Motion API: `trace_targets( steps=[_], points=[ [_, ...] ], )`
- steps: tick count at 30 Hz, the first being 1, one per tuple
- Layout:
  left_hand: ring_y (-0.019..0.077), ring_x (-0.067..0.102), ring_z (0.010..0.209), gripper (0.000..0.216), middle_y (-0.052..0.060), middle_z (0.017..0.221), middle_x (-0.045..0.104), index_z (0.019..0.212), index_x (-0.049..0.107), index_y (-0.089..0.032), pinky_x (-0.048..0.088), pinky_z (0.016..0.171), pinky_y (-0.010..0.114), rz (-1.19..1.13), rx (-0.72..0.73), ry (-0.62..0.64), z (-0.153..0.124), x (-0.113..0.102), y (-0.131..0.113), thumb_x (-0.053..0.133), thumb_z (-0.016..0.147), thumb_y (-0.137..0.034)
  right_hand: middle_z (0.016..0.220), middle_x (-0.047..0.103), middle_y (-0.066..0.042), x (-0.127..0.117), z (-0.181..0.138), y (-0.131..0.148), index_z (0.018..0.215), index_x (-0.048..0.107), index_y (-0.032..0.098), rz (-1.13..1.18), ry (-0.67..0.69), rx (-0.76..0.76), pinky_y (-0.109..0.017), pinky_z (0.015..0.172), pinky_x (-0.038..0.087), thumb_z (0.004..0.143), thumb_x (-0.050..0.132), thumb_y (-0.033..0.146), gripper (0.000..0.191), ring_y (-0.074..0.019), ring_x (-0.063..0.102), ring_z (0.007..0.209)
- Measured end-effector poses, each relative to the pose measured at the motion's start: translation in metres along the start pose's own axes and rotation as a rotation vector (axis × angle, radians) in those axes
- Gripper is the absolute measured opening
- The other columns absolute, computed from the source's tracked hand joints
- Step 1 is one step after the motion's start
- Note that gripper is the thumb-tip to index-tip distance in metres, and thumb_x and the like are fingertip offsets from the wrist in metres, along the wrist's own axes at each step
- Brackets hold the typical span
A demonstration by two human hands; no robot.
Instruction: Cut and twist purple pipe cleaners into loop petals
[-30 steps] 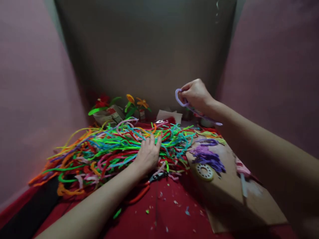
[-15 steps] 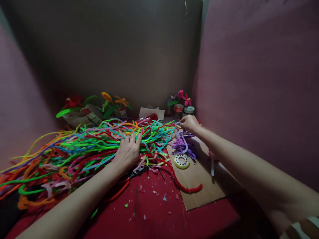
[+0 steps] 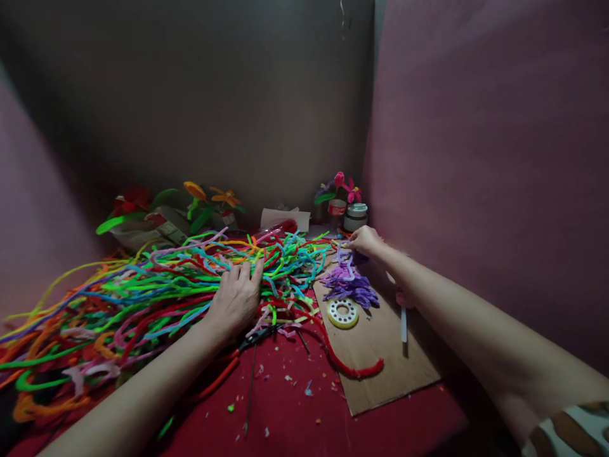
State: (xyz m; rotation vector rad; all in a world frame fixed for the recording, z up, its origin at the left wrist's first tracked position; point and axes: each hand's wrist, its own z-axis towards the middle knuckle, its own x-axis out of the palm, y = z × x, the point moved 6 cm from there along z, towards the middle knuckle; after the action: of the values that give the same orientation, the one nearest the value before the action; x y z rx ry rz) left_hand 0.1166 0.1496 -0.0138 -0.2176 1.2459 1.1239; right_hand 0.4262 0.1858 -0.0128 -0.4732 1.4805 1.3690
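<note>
My left hand (image 3: 238, 292) lies with outstretched fingers on a big tangled heap of pipe cleaners (image 3: 176, 273), green, blue, red, orange and pink. Pinched in the fingers of my right hand (image 3: 367, 241) is a lavender pipe cleaner (image 3: 351, 271), bent in a loop and hanging down. Just below it, a bundle of short purple pipe cleaner pieces (image 3: 352, 289) rests on a sheet of cardboard (image 3: 385, 368). A yellow-rimmed tape roll (image 3: 342, 313) with a white, holed core sits on the same cardboard. One red pipe cleaner (image 3: 340, 363) curves from the heap onto the cardboard's edge.
Orange-handled pliers or scissors (image 3: 228, 368) lie partly under my left forearm, beside a thin wire (image 3: 250, 387). Scraps dot the red tabletop (image 3: 285, 425). Behind stand pipe cleaner flowers (image 3: 352, 189), a grey-lidded jar (image 3: 356, 216) and white paper (image 3: 285, 219). A pink wall (image 3: 485, 127) rises at right.
My right hand has lowered slightly, and the lavender pipe cleaner now hangs closer to the purple bundle. My left hand stays on the heap. The whole view has shifted a little.
</note>
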Motion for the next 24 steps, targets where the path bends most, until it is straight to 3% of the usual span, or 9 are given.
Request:
trace_targets(
  steps=[10,16,20,24],
  points=[
    [0.0294,0.047,0.091,0.058,0.019,0.106,0.051,0.129,0.035,-0.006,0.037,0.077,0.04,-0.026,-0.008,-0.012,0.001,0.006,0.002,0.045,0.073,-0.017,0.049,0.061,-0.005,-0.013,-0.002,0.001,0.061,0.069,0.011,0.265,-0.055,0.048,-0.021,0.051,0.041,0.056,0.071,0.021,0.011,-0.0122,0.056,0.048],
    [0.0306,0.046,0.092,0.054,0.02,0.107,0.052,0.127,0.037,-0.007,0.037,0.076,0.041,-0.021,-0.002,-0.013,0.0,0.006,0.002,0.043,0.074,-0.018,0.045,0.056,0.001,-0.042,-0.01,0.011,0.084,0.065,0.007,0.695,-0.14,0.052,-0.017,0.038,0.036,0.076,0.053,0.02,0.02,-0.005,0.041,0.032],
    [0.0301,0.047,0.091,0.052,0.019,0.108,0.053,0.127,0.039,-0.006,0.038,0.077,0.041,-0.063,-0.02,-0.03,0.003,0.014,0.006,0.041,0.076,-0.019,0.048,0.055,0.001,-0.057,-0.025,0.031,0.085,0.062,0.007,0.968,-0.085,0.022,-0.015,0.034,0.032,0.079,0.048,0.016,0.017,-0.0042,0.04,0.033],
    [0.0264,0.049,0.095,0.047,0.016,0.105,0.057,0.123,0.042,-0.007,0.038,0.084,0.04,-0.254,-0.065,-0.019,0.015,0.014,0.025,0.035,0.077,-0.014,0.051,0.057,0.0,-0.051,-0.058,0.066,0.073,0.06,0.009,1.153,0.045,-0.006,-0.016,0.032,0.031,0.075,0.051,0.014,0.01,-0.0056,0.044,0.034]
  ],
)
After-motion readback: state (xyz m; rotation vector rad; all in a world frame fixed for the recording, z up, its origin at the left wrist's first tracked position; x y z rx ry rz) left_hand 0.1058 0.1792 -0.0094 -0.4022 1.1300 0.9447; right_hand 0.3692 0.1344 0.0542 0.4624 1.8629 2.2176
